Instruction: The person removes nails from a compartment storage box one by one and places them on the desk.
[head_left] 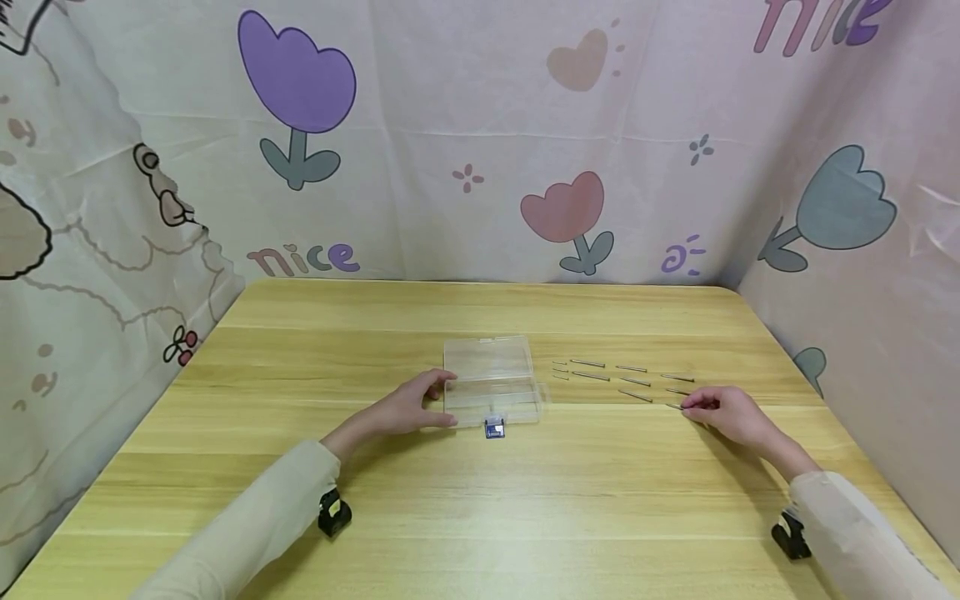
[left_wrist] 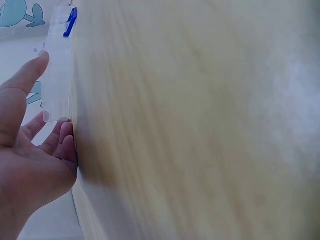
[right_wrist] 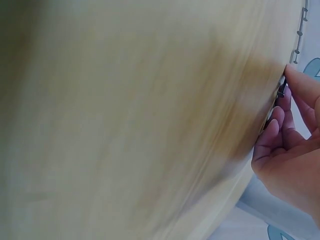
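A clear plastic box (head_left: 491, 408) lies with its transparent lid (head_left: 486, 358) laid back behind it. At its left side, my left hand (head_left: 408, 404) touches the edge, thumb at the front corner and fingers farther back. The left wrist view shows that thumb straight and the fingers loose beside the end of the box (left_wrist: 57, 75). Away to the right, my right hand (head_left: 723, 412) pinches a nail (head_left: 674, 407) between thumb and fingertips, low over the table. Its shaft is partly hidden by the fingers. Several long nails (head_left: 591, 376) and small ones (head_left: 561, 370) lie between box and hand.
A blue tab (head_left: 495, 428) sits at the front edge of the box. The wooden table (head_left: 525, 508) meets a printed cloth (head_left: 420, 183) at the back and sides. Black wrist cameras hang under both sleeves.
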